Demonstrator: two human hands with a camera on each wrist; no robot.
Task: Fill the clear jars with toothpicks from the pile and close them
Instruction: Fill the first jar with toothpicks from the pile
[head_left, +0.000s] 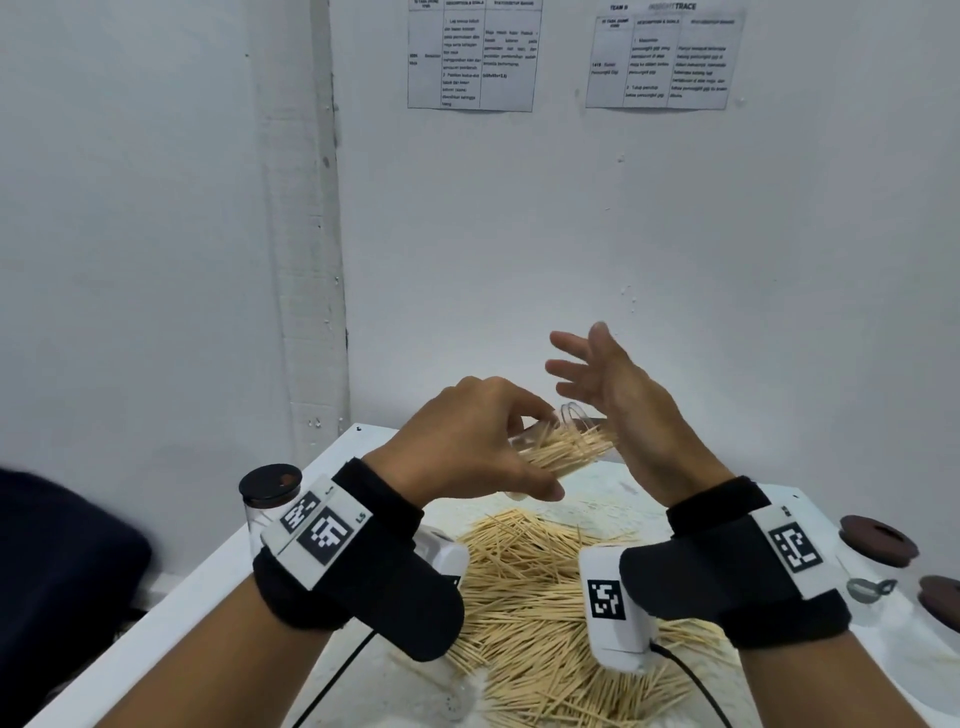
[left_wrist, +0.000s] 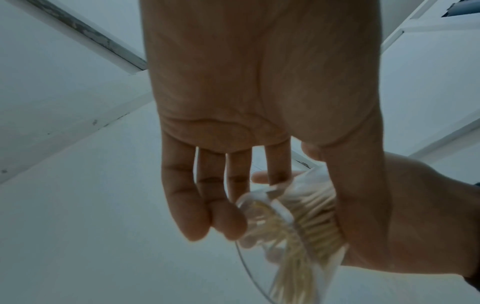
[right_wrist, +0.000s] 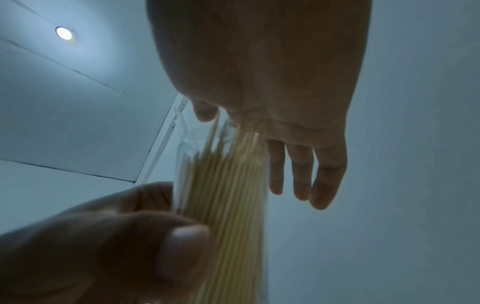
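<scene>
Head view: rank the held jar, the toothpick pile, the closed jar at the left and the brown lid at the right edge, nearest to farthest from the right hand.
1. Held jar, against the right hand at its palm.
2. Toothpick pile, below on the table.
3. Brown lid, right edge.
4. Closed jar, far left.

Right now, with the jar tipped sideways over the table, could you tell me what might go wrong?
1. The left hand holds the clear jar nearly on its side, lidless; its toothpicks poke past the mouth and could spill.
2. Only the open right hand blocks that mouth; sharp tips may prick the palm.
3. The lids lie apart, far right.
</scene>
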